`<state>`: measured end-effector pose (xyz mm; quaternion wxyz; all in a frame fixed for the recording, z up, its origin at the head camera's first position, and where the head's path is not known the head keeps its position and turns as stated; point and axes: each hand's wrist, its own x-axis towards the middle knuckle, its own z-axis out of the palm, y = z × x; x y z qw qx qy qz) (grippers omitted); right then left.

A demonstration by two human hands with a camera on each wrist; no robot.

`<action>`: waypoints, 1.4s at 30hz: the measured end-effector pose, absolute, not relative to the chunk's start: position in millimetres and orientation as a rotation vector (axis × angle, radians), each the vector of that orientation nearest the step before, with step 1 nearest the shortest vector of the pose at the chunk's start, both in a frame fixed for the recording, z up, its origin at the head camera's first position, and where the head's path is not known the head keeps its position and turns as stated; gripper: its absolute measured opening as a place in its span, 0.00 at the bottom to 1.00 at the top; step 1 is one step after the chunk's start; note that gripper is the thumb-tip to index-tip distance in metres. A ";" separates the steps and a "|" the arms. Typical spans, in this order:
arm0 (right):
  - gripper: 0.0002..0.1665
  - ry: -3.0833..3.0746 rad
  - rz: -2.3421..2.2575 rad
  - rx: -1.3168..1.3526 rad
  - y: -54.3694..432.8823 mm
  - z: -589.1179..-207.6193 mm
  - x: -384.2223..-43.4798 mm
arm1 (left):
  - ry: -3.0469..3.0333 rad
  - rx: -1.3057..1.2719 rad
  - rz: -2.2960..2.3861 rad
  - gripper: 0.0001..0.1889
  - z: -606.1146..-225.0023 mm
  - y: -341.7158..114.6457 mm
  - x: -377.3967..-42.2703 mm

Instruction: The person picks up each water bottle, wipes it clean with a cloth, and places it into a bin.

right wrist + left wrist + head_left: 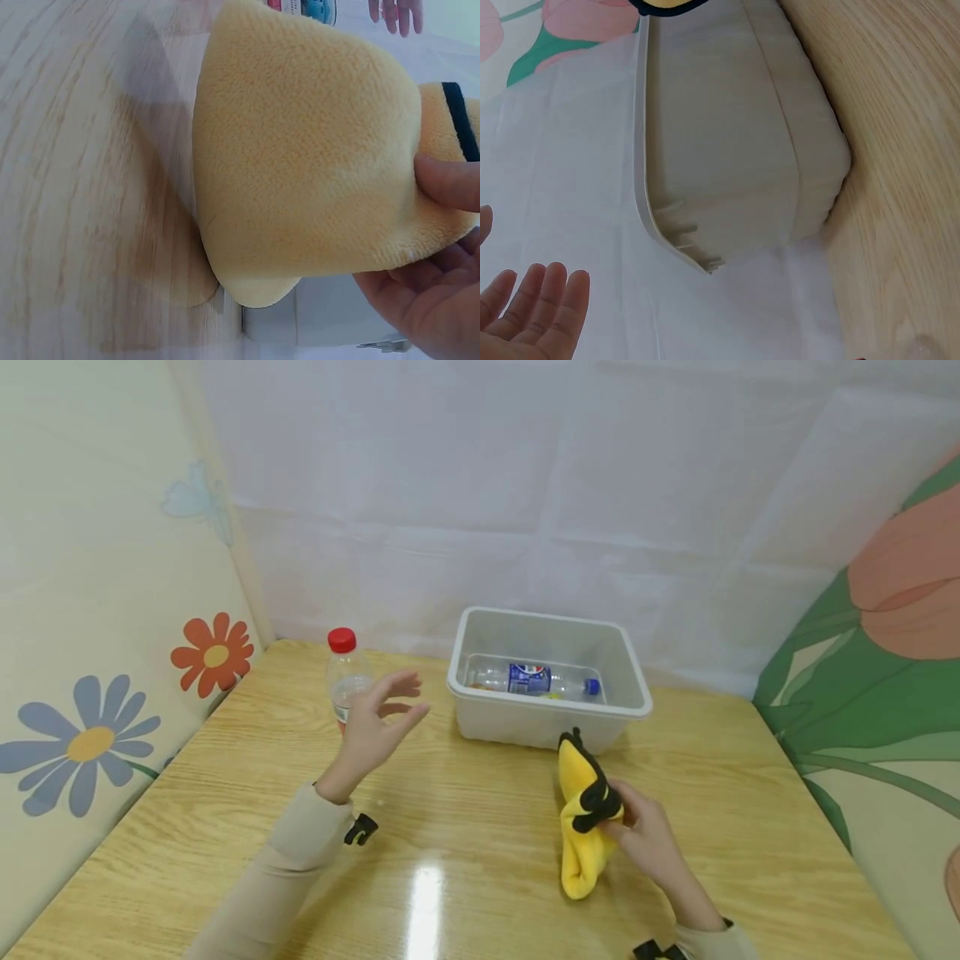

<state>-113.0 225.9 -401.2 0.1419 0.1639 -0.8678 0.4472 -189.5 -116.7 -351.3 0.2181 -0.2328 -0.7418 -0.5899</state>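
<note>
My right hand (pixel 647 831) pinches a soft yellow plush toy (pixel 581 860) with black trim, thumb on one side and fingers on the other. The toy hangs over the table just in front of the white plastic bin, and its fuzzy yellow lower part (pixel 300 150) fills much of the right wrist view. In the head view my left hand (pixel 375 731) is raised, fingers spread and holding nothing. It partly covers a clear bottle (pixel 347 672) with a red cap. The left fingers (pixel 544 304) also show beside the bin (pixel 720 135) in the left wrist view.
Inside the white bin (pixel 525 727) lies a clear bottle with a blue label (pixel 529 678) and a blue cap, with small orange and yellow bits near it. The wooden table (pixel 480 827) meets a white sheet (pixel 420 568) at the back. Flower-printed panels (pixel 90 610) stand at both sides.
</note>
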 end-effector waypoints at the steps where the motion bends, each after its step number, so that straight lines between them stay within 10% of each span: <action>1: 0.27 -2.504 1.292 0.471 225.8 -401.1 -112.8 | -2.049 -0.638 -1.632 0.21 -352.2 -119.7 -188.3; 42: 0.29 -2.489 1.239 0.468 230.2 -405.8 -111.2 | -2.179 -0.046 -1.484 0.38 -384.4 -182.3 -211.1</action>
